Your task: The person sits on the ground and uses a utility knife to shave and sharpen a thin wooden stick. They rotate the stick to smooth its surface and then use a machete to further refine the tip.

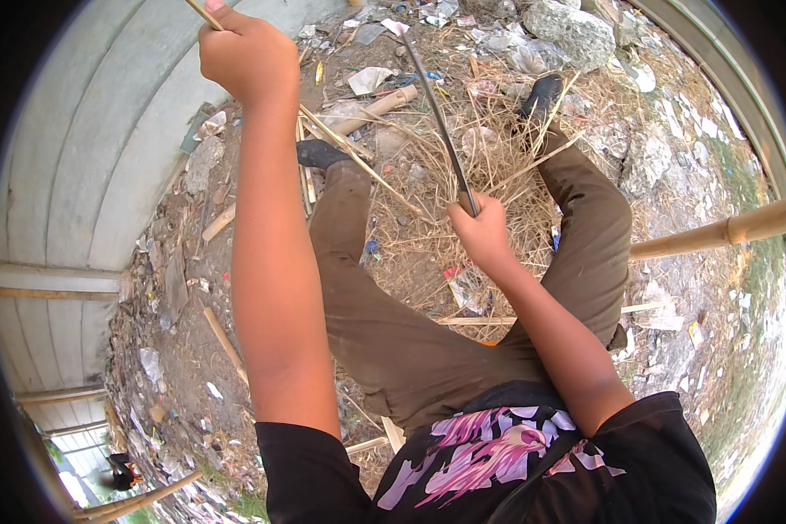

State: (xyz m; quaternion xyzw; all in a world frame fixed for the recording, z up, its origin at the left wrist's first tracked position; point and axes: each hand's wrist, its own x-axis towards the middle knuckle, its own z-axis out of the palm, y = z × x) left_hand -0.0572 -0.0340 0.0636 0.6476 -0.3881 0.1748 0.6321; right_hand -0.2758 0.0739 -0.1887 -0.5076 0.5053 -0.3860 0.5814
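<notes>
Raised at the upper left, my left hand (249, 59) is closed around a thin bamboo strip (203, 13). Its upper end leaves the top of the picture. A strip (358, 159) slanting down from behind my wrist lies in line with it and seems to be the same piece. My right hand (485, 229), between my knees, grips the handle of a long, narrow dark blade (439, 122), apparently a long knife. Its tip points up and away from me. The blade stands apart from the strip.
Dry shavings (489, 148) lie between my outstretched legs. A bamboo piece (384, 109) rests beyond my left foot, and a bamboo pole (716, 232) stretches out at right. A rock (572, 33) sits at the far side. Litter covers the ground beside a grey wall (87, 131).
</notes>
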